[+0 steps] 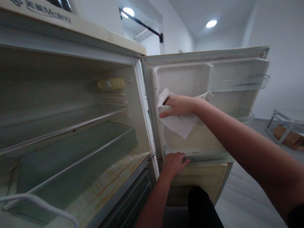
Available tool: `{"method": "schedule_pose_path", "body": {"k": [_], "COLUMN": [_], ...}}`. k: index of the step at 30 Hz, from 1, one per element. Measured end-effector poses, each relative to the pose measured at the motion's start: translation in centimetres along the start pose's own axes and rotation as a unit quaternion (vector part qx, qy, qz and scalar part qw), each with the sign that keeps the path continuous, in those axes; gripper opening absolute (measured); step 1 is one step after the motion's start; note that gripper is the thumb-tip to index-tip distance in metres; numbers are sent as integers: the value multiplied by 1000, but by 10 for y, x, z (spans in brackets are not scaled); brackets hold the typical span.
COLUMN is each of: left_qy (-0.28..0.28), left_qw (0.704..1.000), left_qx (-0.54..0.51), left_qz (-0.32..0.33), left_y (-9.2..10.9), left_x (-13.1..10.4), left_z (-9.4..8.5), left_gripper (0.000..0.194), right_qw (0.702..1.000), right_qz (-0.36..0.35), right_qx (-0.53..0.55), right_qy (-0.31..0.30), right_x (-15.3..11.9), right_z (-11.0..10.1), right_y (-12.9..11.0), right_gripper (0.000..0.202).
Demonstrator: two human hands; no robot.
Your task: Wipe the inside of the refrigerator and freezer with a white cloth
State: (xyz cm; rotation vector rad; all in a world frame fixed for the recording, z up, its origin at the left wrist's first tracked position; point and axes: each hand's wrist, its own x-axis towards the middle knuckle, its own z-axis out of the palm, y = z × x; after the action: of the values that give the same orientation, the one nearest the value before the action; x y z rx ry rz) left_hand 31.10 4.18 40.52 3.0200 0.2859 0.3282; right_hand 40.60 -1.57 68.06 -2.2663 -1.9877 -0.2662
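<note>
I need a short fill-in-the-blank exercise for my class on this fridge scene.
1. The right hand holds a wipe whose color is ____.
2. The left hand is ____ the right one, not above it.
3. The fridge door stands ____, not shut.
4. The cardboard box under the table is ____ in color.

Missing words: white; below; open; brown.

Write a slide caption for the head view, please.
Right hand holding a thin white wipe at an open, off-white refrigerator door, left hand lower down.
</note>
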Motion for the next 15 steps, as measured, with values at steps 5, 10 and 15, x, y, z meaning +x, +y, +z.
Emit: {"method": "schedule_pose_path", "body": {"k": [5,10,15], "left_qy": [-6,-21,-26], "left_qw": [1000,1000,1000], "left_qx": [9,9,-3], "left_qz": [-13,-12,-10], "left_y": [4,3,1], "left_x": [4,3,1], "left_z": [0,-4,-5], "left_gripper": [46,46,49], "right_qw": [998,995,983], "right_qz": [-15,82,130], "right_qx": [-55,-58,-130], "right_qy": [25,17,18], "right_x": [-23,-52,-60], "right_z": [0,0,-2], "right_y": [15,43,41], "right_gripper": [47,58,57]}}
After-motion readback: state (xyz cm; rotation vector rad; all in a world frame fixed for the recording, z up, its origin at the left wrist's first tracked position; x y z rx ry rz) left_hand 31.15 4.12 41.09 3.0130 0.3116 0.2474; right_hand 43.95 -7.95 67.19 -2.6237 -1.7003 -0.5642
